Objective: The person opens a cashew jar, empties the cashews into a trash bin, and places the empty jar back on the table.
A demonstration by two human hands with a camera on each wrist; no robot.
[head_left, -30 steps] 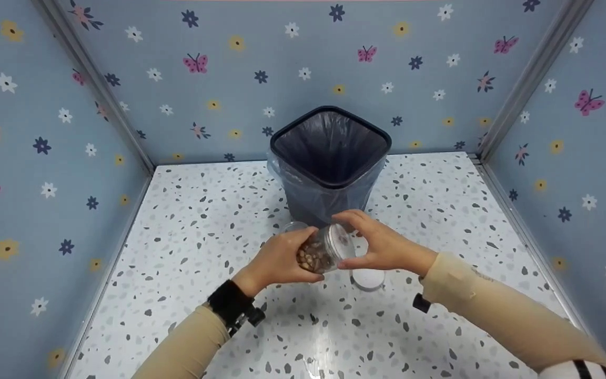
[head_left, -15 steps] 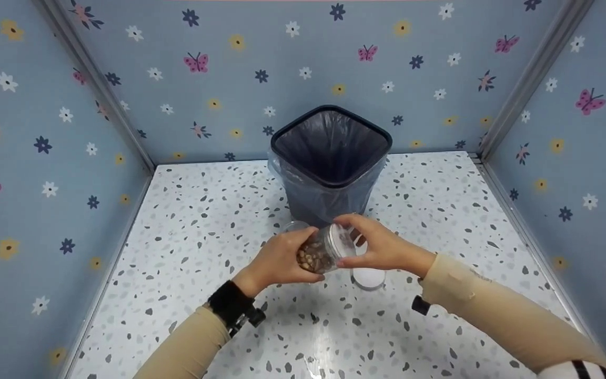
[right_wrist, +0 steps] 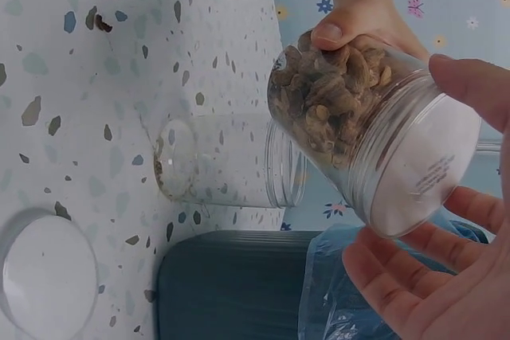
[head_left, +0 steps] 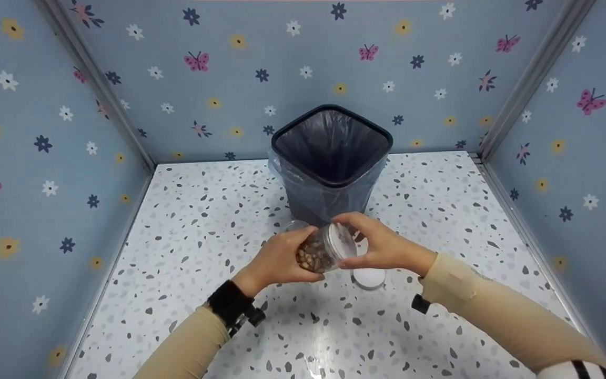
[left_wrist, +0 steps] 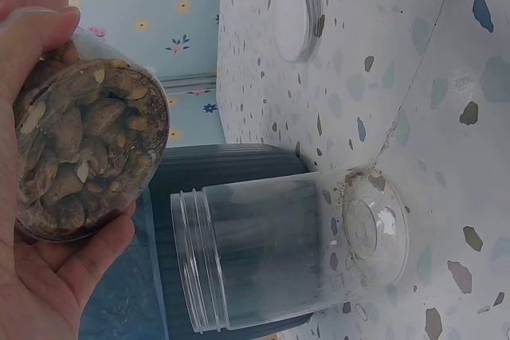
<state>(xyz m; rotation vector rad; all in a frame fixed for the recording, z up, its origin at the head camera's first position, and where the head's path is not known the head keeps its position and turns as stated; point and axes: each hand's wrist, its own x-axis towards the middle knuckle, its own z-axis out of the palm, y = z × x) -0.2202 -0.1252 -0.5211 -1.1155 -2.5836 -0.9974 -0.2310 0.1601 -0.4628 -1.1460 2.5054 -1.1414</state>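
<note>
My left hand grips a clear plastic jar by its body, tilted above the table. Brown, shell-like pieces fill much of it; their exact kind is unclear. On the jar sits a white lid, facing right. My right hand holds this lid by its edge, thumb on one side and fingers on the other. Behind my left hand stands a second clear jar, lidless, with crumbs at its base. A loose white lid lies on the table below my right hand.
A dark bin with a translucent bag liner stands at the back, just beyond the jars. Flower-patterned walls enclose the speckled table at the back and both sides. A small brown scrap lies on the table.
My right fingers have shifted slightly around the lid's edge, and the lid's angle differs a little. My left hand keeps the jar in nearly the same place.
</note>
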